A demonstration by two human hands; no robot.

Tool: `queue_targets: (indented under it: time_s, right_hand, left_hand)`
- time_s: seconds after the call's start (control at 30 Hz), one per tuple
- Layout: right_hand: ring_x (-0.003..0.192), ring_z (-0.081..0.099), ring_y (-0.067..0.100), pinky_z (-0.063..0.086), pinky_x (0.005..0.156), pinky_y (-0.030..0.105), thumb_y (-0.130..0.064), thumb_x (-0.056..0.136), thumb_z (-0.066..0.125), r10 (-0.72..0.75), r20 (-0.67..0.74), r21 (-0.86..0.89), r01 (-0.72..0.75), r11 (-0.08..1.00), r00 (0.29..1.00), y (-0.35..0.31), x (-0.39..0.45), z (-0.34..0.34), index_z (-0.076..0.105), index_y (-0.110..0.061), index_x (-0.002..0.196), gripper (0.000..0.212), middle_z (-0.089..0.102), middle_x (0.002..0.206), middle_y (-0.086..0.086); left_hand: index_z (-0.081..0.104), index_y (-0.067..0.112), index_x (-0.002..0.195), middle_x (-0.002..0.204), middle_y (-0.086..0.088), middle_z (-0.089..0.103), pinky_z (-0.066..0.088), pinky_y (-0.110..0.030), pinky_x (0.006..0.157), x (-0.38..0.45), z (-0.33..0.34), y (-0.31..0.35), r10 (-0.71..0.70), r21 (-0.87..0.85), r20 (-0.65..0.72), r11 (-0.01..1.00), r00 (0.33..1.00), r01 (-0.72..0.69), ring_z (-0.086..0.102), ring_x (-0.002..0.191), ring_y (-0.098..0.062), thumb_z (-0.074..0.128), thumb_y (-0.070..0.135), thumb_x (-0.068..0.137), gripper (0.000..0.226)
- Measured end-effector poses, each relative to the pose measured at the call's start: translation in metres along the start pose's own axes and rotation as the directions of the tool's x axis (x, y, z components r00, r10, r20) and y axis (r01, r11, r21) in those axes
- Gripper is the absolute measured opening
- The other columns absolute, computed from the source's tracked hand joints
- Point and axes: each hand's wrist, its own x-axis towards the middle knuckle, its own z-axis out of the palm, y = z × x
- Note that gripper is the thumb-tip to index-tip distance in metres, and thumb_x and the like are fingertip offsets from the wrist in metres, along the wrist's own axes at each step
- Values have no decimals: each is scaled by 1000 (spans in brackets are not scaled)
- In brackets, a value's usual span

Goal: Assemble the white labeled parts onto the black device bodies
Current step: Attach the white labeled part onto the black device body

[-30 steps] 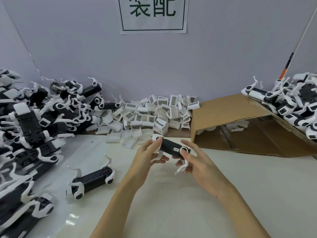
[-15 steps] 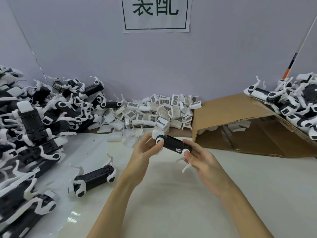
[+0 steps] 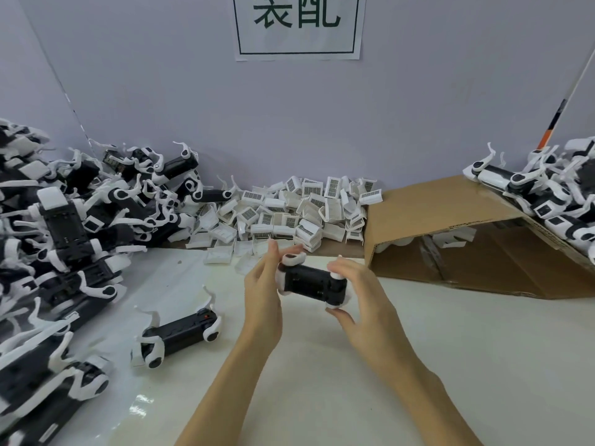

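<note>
A black device body (image 3: 310, 284) with white end joints hangs above the white table between both hands, its flat black side turned to me. My left hand (image 3: 262, 289) touches its left end with nearly straight fingers. Fingers and thumb of my right hand (image 3: 360, 304) curl round its right end. A heap of white labeled parts (image 3: 291, 210) with barcode stickers lies against the wall behind my hands. Another black body (image 3: 180, 333) lies on the table to the left.
A big pile of black-and-white bodies (image 3: 61, 246) fills the left side. An open cardboard box (image 3: 450, 239) lies on its side at the right, with more bodies (image 3: 547, 191) stacked on it. A paper sign (image 3: 297, 25) hangs on the wall.
The device body has been turned over in my hands, so its flat black side faces me. My left fingers have straightened against its end.
</note>
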Motion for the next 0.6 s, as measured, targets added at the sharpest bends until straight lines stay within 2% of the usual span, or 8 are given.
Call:
queue_targets:
  time_s: [0.1,0.23,0.3,0.37,0.43,0.47,0.53,0.6]
  right_hand:
    - [146,42,10,28,122,19,7,81,83,-168,3,-112,167,980,986,-2,2,7,52,-16,141,71,51,147,-3]
    - [147,43,12,29,122,19,4,82,84,-199,-6,-163,195,967,980,1,1,9,53,-14,142,70,52,148,-2]
    - [148,41,10,30,122,20,5,79,86,-151,-2,-135,150,979,988,2,1,7,52,-16,145,76,51,150,-4]
    - [149,39,6,32,122,22,1,83,85,-52,21,-56,53,997,998,3,-1,5,48,-25,150,81,47,155,-13]
    - [146,41,2,37,119,24,-16,93,80,124,54,85,-128,988,991,3,-4,3,43,-36,153,73,46,154,-23]
    - [142,47,3,43,114,28,-29,97,76,242,60,198,-250,948,968,2,-4,1,43,-40,152,65,50,149,-25]
    - [130,60,9,52,103,34,-43,98,71,461,70,449,-441,777,885,3,0,-4,51,-42,146,52,62,135,-17]
    - [111,71,17,60,89,32,-40,100,67,574,83,573,-510,642,815,5,5,-8,63,-35,133,33,71,121,-1]
  left_hand:
    - [79,13,93,114,-3,80,50,-31,79,4,-4,2,-115,-234,-34,967,993,104,67,94,-17,77,48,89,36]
    - [76,8,102,115,0,80,49,-30,79,3,-3,7,-103,-253,-15,963,995,96,67,97,-17,84,32,87,29]
    - [78,17,122,116,7,80,55,-24,75,3,-1,8,-78,-214,-19,974,997,73,72,101,-10,79,24,95,27]
    - [76,31,129,119,13,79,57,-19,71,3,-1,4,-60,-153,-6,986,998,58,73,104,-2,70,23,104,28]
    - [79,38,121,117,12,79,54,-20,75,1,-1,6,-54,-6,-8,999,998,54,69,104,-5,60,36,109,23]
    - [80,37,119,122,10,77,52,-25,86,2,-2,6,-46,70,9,997,999,45,67,111,-7,52,48,111,31]
    - [81,32,118,130,7,76,44,-35,109,2,-6,6,-59,170,168,985,984,30,66,125,-13,38,68,107,57]
    - [79,32,120,127,7,78,49,-28,102,0,-7,7,-110,283,371,959,922,0,71,120,-13,46,73,100,56]
